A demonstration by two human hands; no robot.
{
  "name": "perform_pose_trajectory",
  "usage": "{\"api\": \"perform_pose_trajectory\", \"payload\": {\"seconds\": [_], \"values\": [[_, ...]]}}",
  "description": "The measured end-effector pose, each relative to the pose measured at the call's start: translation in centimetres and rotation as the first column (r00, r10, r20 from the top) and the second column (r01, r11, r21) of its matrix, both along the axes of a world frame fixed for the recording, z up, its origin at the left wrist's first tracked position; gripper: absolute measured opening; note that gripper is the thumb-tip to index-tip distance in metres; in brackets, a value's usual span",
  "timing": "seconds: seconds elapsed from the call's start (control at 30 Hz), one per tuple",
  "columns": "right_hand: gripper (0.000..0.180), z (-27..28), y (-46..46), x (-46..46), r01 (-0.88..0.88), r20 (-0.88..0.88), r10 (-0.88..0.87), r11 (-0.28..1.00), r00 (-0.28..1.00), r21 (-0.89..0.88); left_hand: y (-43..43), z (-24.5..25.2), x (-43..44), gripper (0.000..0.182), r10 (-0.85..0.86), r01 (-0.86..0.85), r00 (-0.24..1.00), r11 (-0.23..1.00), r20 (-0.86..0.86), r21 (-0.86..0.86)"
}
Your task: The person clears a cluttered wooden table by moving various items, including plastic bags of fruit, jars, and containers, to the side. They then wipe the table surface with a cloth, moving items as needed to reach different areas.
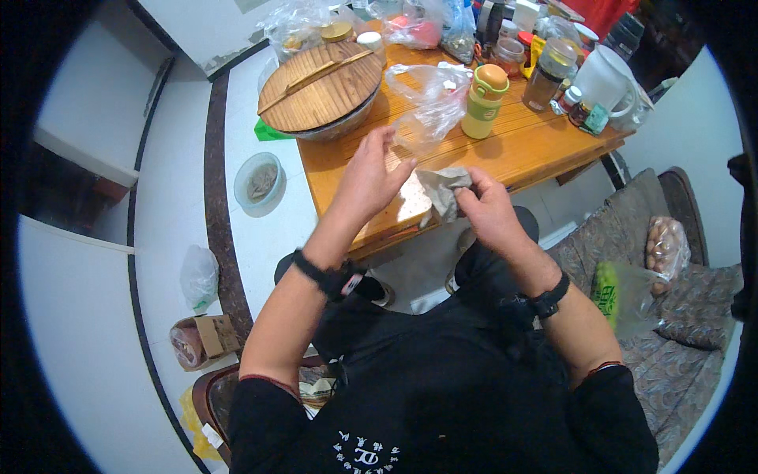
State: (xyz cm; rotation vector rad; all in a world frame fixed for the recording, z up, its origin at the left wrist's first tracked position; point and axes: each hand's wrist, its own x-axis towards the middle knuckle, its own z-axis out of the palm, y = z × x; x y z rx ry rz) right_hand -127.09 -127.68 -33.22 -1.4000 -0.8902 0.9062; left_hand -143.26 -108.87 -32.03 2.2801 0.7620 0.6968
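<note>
My right hand (488, 207) grips a crumpled grey cloth (445, 188) at the front edge of the wooden table (533, 157). Part of the cloth hangs over that edge. My left hand (374, 172) hovers above the tabletop with its fingers apart, holding nothing. Just beyond its fingertips lies a clear plastic bag (423, 103), spread loosely on the wood. A green bottle with an orange lid (482, 112) stands upright beside the bag. Left of it, a round wooden lid (320, 86) covers a large bowl (349, 121) near the table's left edge.
Jars, bags and a white pitcher (601, 77) crowd the table's far side. On the floor at left sit a basin (259, 183), a tied plastic bag (199, 275) and a cardboard box (218, 335). A cushioned seat (669, 379) at right holds a bag of eggs (666, 246).
</note>
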Motion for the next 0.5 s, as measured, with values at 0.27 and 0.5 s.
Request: {"api": "perform_pose_trajectory", "payload": {"seconds": [0.27,0.5], "values": [[0.023,-3.4,-2.7,5.1,0.164,-0.071,-0.170,0.983,0.983,-0.081,5.1,-2.4,14.8,0.080,0.162,-0.060,0.968,0.891,-0.190,0.451],[0.026,-5.7,-1.7,12.4,0.341,0.055,-0.337,0.935,0.940,-0.101,12.0,-4.9,12.9,0.033,0.298,-0.297,0.954,0.950,-0.001,-0.099]]}}
